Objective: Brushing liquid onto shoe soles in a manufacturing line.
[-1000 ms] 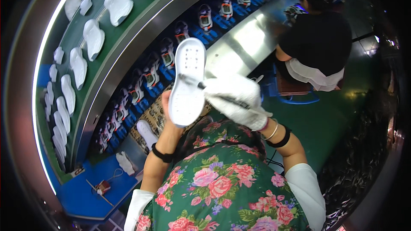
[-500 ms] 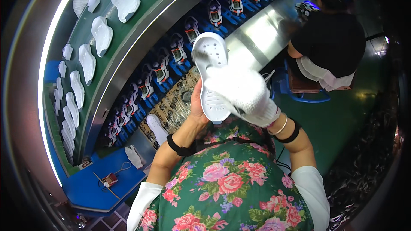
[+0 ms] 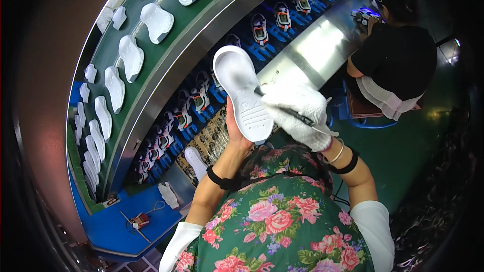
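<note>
A white shoe sole (image 3: pixel 247 103) is tilted up in front of me, its hollow inner side showing with ridges at the lower end. My bare left hand (image 3: pixel 236 126) grips it from behind along its left edge, most of the fingers hidden. Over the sole's right edge is my right hand (image 3: pixel 297 108) in a white knit glove, closed around a slim pen-like tool (image 3: pixel 301 117) with a dark handle. The tool's dark tip lies at the middle of the sole; I cannot tell whether it touches.
To the left, a green conveyor (image 3: pixel 154 60) carries several white soles (image 3: pixel 131 58). Shoe uppers (image 3: pixel 259 29) line a lower rack ahead. Another white sole (image 3: pixel 195 162) lies on a stained board (image 3: pixel 206 141). A co-worker (image 3: pixel 398 55) sits at the right beside a metal table (image 3: pixel 287 65).
My gloved right hand has shifted down and right off the sole's middle, baring the tool. Round holes seen earlier at the sole's upper end do not show now. The whole view has shifted slightly.
</note>
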A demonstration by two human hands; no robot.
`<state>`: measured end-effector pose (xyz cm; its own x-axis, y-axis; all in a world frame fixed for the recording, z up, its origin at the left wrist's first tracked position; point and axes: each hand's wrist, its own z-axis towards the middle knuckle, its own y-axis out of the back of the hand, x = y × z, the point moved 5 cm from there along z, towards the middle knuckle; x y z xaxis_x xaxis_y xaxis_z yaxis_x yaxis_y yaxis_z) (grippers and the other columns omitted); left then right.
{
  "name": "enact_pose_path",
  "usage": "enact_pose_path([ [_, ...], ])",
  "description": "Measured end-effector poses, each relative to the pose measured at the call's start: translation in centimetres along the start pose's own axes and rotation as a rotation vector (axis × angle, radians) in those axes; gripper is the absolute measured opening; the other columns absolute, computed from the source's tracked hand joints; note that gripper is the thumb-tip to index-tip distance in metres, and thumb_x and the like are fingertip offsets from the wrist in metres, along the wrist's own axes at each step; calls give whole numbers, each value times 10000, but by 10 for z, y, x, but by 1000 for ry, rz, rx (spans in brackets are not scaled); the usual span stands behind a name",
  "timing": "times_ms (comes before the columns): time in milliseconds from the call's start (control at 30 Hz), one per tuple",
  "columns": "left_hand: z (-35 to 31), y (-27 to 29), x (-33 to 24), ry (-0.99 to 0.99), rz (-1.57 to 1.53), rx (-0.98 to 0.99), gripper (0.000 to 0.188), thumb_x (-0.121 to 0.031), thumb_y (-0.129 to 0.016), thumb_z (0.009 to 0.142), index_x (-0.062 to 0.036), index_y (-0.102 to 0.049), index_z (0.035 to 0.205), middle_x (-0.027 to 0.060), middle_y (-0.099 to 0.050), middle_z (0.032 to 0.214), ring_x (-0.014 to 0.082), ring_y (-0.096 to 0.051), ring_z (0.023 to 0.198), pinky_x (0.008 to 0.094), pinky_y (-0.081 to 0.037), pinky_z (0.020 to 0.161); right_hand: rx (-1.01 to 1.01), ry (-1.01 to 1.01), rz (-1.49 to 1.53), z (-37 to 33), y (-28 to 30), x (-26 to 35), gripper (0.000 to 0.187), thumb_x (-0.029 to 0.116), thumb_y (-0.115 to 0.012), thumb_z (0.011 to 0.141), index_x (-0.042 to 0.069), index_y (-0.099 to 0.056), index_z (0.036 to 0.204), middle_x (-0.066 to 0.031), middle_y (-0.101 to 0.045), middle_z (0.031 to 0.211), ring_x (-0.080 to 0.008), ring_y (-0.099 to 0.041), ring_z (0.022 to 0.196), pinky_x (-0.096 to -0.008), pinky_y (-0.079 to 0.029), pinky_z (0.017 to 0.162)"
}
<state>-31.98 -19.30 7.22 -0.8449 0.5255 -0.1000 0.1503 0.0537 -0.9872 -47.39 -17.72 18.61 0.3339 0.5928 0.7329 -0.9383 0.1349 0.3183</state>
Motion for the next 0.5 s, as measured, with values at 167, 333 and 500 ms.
enact_pose_path([
  [167, 14, -6, -5, 18, 34, 83, 789, -664, -367, 971, -116, -297, 1534, 176, -443, 1486, 415, -497, 1293, 559, -430, 1075, 152, 157, 13, -9, -17, 16, 237, 73, -781, 751, 72, -759, 986, -101, -745, 1014, -256, -714, 906, -360, -559, 805],
  [333, 19, -13, -5, -5, 41, 35, 813, -684, -381, 955, -114, -302, 1530, 137, -471, 1464, 409, -533, 1243, 579, -476, 1026, 17, 18, 72, -5, 2, -2, 278, 41, -766, 767, 58, -744, 1044, -97, -739, 1015, -258, -695, 873, -353, -560, 791],
  [500, 24, -10, -6, 90, -13, 151, 854, -709, -416, 930, -113, -302, 1531, 156, -434, 1483, 398, -522, 1245, 597, -492, 986, 216, 160, 137, -21, -16, 9, 279, 71, -784, 764, 95, -750, 1040, -82, -735, 992, -254, -702, 903, -350, -565, 803],
])
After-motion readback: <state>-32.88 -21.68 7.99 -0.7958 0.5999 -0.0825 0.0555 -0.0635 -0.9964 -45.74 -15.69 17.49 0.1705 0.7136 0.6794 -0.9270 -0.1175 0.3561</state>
